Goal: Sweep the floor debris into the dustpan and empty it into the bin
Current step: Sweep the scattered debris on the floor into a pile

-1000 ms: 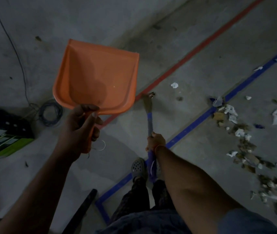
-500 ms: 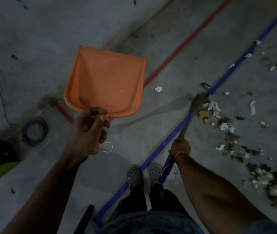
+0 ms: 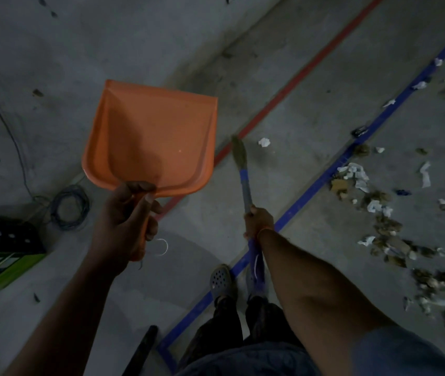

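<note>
**A:** Which step of the job is happening here?

**B:** The sweeping is only just beginning, I would judge. The person's left hand (image 3: 126, 223) is gripping the handle of a smooth, orange, shovel-shaped plastic dustpan (image 3: 151, 137), fingers curled tight around it, and is holding it up in the air. The pan is looking empty, apart from a pale speck.

**A:** And the other hand?

**B:** The right hand (image 3: 259, 222) is clamping, fingers wrapped, around the blue-and-grey shaft of a short broom with a tuft of brownish bristles (image 3: 243, 169). The bristles are pointing forward, beyond that grip, near a crumpled white paper scrap (image 3: 264, 142).

**A:** Where is the debris?

**B:** A ragged scatter of torn white paper and brown crumbly bits (image 3: 378, 210) is lying well off to the right of the broom hand, past a blue painted line (image 3: 321, 183) on the rough grey concrete floor (image 3: 310, 109). A red line (image 3: 283, 90) is running between the two hands.

**A:** What does the next move call for?

**B:** Probably lowering the pan's flat lip to the floor near the scatter, then drawing the bristles through it. No bin is showing.
</note>
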Action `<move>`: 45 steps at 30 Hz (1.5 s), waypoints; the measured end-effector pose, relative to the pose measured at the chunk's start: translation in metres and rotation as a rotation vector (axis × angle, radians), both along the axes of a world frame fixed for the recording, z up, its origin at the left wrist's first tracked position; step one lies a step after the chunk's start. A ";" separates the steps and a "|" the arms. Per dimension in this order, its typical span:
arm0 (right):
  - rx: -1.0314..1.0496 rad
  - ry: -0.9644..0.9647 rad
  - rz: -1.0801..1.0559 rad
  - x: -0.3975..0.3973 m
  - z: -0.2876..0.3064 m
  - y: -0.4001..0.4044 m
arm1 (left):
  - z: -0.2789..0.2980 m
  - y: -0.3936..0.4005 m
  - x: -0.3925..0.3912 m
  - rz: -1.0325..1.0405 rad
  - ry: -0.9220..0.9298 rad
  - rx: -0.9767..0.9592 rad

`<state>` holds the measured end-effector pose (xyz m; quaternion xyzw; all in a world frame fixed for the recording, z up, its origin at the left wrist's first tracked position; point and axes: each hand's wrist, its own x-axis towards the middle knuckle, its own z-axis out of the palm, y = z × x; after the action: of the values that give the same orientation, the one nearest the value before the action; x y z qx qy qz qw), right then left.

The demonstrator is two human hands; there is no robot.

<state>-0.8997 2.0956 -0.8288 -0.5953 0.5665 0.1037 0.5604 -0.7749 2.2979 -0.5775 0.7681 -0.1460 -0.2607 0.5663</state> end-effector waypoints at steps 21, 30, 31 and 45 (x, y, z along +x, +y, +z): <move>-0.118 0.259 -0.325 -0.199 0.004 -0.078 | -0.001 -0.109 -0.049 -0.266 0.010 -0.022; 0.017 0.309 -0.320 -0.263 0.001 -0.071 | 0.012 -0.164 -0.071 -0.454 -0.045 -0.024; 0.020 0.325 -0.361 -0.266 0.000 -0.077 | 0.011 -0.170 -0.070 -0.475 -0.048 -0.021; -0.117 0.221 -0.733 -0.211 0.019 -0.123 | -0.013 -0.283 -0.027 -0.598 0.050 -0.093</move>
<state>-1.1104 1.9725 -0.8098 -0.3695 0.8036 -0.0723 0.4609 -0.8023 2.0153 -0.5909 0.6576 -0.3633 -0.4279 0.5025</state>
